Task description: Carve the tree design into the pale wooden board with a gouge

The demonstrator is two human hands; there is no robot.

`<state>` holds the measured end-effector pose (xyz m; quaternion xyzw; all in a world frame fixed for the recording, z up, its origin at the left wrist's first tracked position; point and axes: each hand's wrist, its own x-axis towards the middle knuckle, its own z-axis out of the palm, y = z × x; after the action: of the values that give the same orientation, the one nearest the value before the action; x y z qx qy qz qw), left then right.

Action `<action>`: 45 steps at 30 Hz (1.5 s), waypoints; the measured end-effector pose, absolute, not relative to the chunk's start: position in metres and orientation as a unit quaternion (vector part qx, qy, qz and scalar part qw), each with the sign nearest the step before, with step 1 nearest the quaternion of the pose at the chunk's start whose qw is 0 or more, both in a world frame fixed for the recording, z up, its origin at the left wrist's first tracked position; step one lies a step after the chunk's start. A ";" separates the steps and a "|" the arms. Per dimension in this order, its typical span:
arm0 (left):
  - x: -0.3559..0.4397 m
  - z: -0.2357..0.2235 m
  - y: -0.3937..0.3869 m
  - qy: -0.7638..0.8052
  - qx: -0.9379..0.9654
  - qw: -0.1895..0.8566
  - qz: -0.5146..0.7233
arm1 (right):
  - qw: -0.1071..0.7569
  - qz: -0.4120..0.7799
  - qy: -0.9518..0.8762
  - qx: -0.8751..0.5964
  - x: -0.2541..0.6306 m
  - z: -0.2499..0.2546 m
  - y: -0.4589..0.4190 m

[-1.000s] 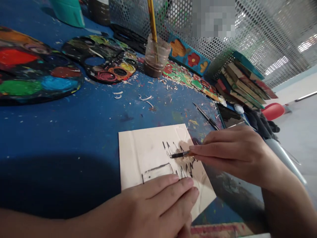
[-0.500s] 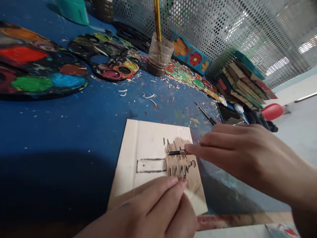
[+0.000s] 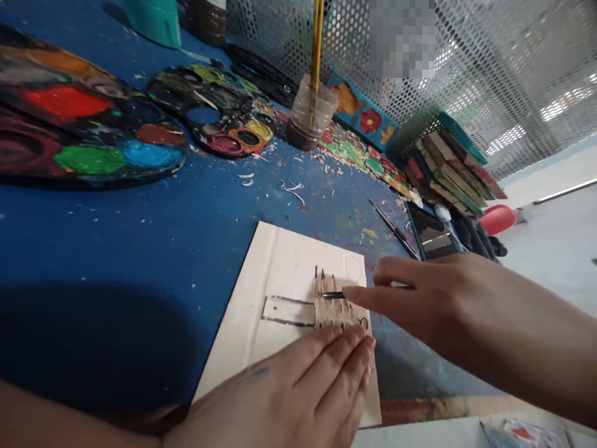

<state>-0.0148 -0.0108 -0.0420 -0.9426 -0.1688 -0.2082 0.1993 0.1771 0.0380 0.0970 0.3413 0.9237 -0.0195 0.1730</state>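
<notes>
A pale wooden panel lies on the blue table. It bears a black drawn outline and a carved patch of bare grooves near its right edge. My right hand pinches a thin carving tool, whose dark metal tip rests on the carved patch. My left hand lies flat on the panel's near edge, fingers stretched out together, pressing it down just below the carving.
Two paint-smeared palettes sit at the back left. A jar with brushes stands behind the panel. Painted boards, a stack of blocks, a loose tool and wood shavings lie to the right. Perforated metal mesh backs the table.
The panel has turned a little and sits further left in view. My right hand has shifted the tool tip along the carved grooves. My left hand has slid flatter onto the panel's near edge.
</notes>
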 end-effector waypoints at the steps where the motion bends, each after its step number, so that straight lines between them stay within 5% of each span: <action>1: -0.013 -0.042 -0.012 -0.178 -0.940 0.210 -0.200 | 0.176 -0.016 0.922 0.344 0.176 0.098 0.038; 10: 0.007 -0.037 -0.024 -0.285 -0.909 0.268 -0.146 | 0.158 0.004 0.928 0.336 0.173 0.102 0.034; 26: -0.013 -0.041 -0.007 -0.165 -0.947 0.142 -0.237 | 0.155 0.133 0.942 0.267 0.159 0.096 0.026; 33: -0.012 -0.039 -0.012 -0.183 -0.947 0.140 -0.224 | 0.112 0.037 0.935 0.334 0.176 0.079 0.029; 38: 0.000 -0.037 -0.021 -0.257 -0.926 0.197 -0.195 | -0.052 -0.129 0.902 0.409 0.192 0.050 0.022; 45: -0.005 -0.038 -0.018 -0.243 -0.925 0.206 -0.206 | 0.003 -0.025 0.916 0.400 0.191 0.060 0.019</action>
<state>-0.0051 -0.0184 -0.0378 -0.9251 -0.2429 -0.2061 0.2065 0.1905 0.0185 0.0605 0.4000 0.9162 -0.0254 0.0033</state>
